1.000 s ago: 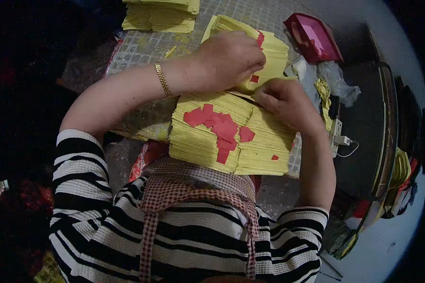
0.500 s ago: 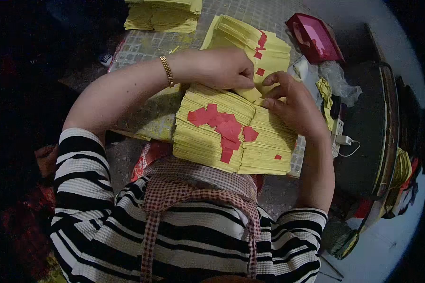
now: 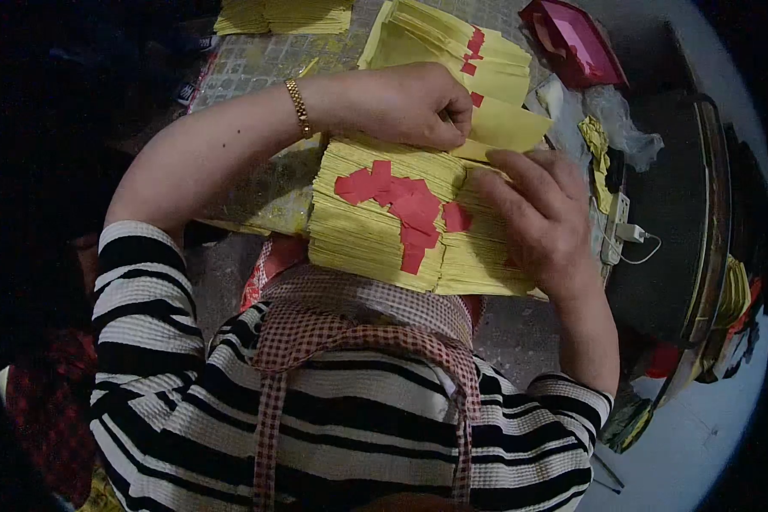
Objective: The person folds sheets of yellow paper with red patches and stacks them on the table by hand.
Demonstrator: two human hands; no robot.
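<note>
A thick stack of folded yellow paper (image 3: 358, 239) lies in front of me, with several small red paper squares (image 3: 414, 206) scattered on top. Behind it is a fanned pile of yellow paper (image 3: 439, 43) with red squares along it. My left hand (image 3: 410, 107) is closed, thumb and forefinger pinched at the left end of a folded yellow sheet (image 3: 512, 128). Just below that sheet, my right hand (image 3: 542, 209) lies over the right side of the thick stack, fingers stretched out; its fingertips reach the sheet's lower edge.
Another yellow paper stack (image 3: 286, 15) stands at the table's far left. A pink-red tray (image 3: 576, 47) sits at the far right, near a clear plastic bag (image 3: 631, 141). A power strip with a white plug (image 3: 630, 233) lies at the right, beside a dark padded object (image 3: 661, 222).
The yellow sheet between my hands now stretches out to the right across the pile. My right hand has gone from a pinch to stretched fingers, lower over the stack. The view has shifted slightly.
</note>
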